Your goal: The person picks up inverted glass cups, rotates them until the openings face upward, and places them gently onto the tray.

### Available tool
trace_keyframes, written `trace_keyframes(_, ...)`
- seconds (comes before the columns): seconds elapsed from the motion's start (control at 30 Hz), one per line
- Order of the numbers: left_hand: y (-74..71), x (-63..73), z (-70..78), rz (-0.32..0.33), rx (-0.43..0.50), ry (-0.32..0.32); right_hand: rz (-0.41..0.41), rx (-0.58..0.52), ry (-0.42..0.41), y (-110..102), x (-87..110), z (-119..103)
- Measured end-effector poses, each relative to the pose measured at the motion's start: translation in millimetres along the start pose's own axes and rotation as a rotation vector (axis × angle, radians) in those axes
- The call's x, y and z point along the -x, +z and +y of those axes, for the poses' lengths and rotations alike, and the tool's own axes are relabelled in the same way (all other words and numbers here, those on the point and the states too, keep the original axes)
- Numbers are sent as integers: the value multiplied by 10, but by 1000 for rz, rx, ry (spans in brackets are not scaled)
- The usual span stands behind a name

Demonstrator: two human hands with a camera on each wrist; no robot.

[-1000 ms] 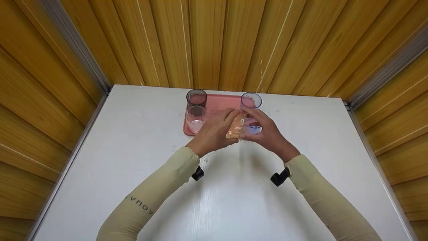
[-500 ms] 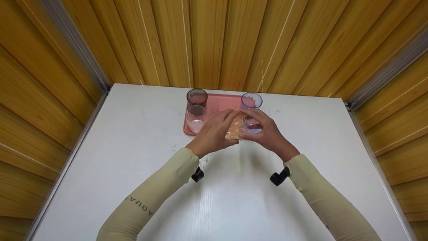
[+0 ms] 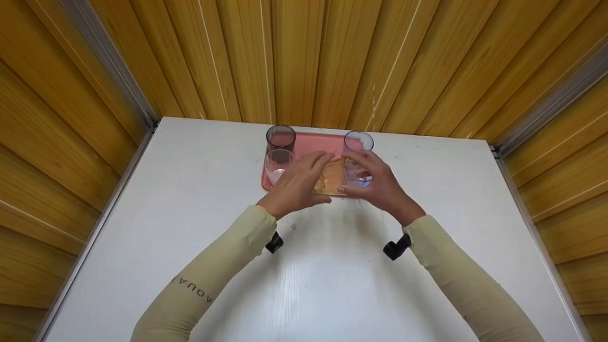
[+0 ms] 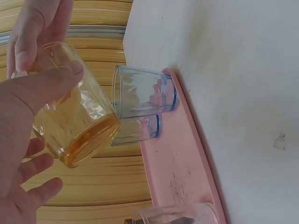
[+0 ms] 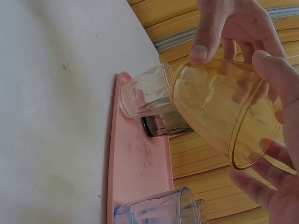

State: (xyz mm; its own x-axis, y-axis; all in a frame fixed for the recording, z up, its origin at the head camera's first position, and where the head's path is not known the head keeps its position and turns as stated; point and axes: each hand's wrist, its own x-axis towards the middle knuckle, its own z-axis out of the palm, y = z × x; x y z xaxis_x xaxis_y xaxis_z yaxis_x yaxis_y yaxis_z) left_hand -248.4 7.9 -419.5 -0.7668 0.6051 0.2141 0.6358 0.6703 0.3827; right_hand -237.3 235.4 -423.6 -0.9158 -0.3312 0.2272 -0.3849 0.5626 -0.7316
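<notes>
An amber see-through tumbler is held on its side above the front edge of the pink tray, between both hands. My left hand holds its base end, the thumb lying along the side and the lower fingers spread. My right hand holds the rim end, with thumb and fingers on opposite sides of the rim. In the right wrist view the tumbler shows its open mouth towards the right palm. Behind the right hand stand two bluish tumblers on the tray.
A dark smoky tumbler and a clear one stand on the tray's left side. The tray lies at the back of a white table, close to the wood-patterned wall. A black wrist camera sits under the right forearm.
The left hand and the amber tumbler have shifted slightly left. The right hand has barely moved, and more of the bluish tumbler shows behind its fingers. The tumblers on the tray stay put.
</notes>
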Motion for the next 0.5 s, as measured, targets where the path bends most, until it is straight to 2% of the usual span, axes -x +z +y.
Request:
trace_keyframes(0.23,-37,41,-108,-20,-26,-19,4,51,19,-11,-39,-25)
trace_keyframes(0.4,-56,61,-160,-46,-56,-75,12,65,20,-3,-62,-42)
trace_keyframes(0.5,-61,63,-199,-41,-67,-108,13,83,23,3,-75,-49)
